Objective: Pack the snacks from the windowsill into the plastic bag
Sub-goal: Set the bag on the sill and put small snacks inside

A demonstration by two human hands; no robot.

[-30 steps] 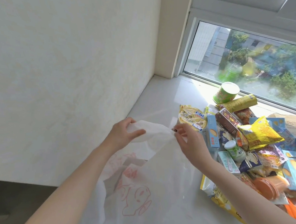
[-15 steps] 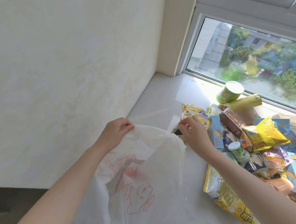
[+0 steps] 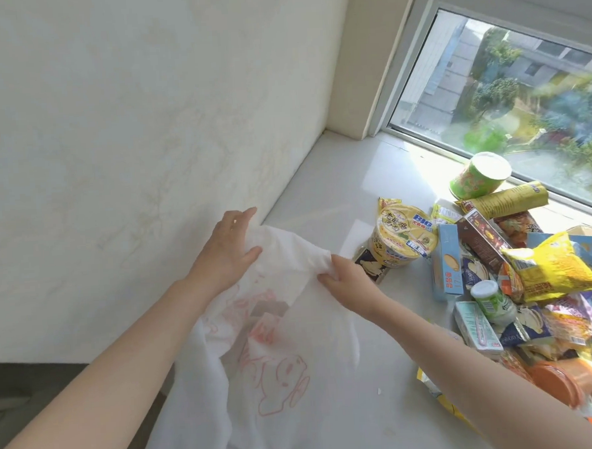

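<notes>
both hands are gripping the top edge of a white bag (image 3: 260, 346): left hand (image 3: 226, 253), right hand (image 3: 347, 278). snacks (image 3: 516, 271) are lying beside it on the windowsill (image 3: 336, 174).

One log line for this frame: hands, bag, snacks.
phase: pre-pack | left hand: grips plastic bag top edge | right hand: pinches same edge | snacks: piled on windowsill, right of bag

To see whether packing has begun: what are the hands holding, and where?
Only the plastic bag: the left hand and right hand each grip its upper edge.
</notes>
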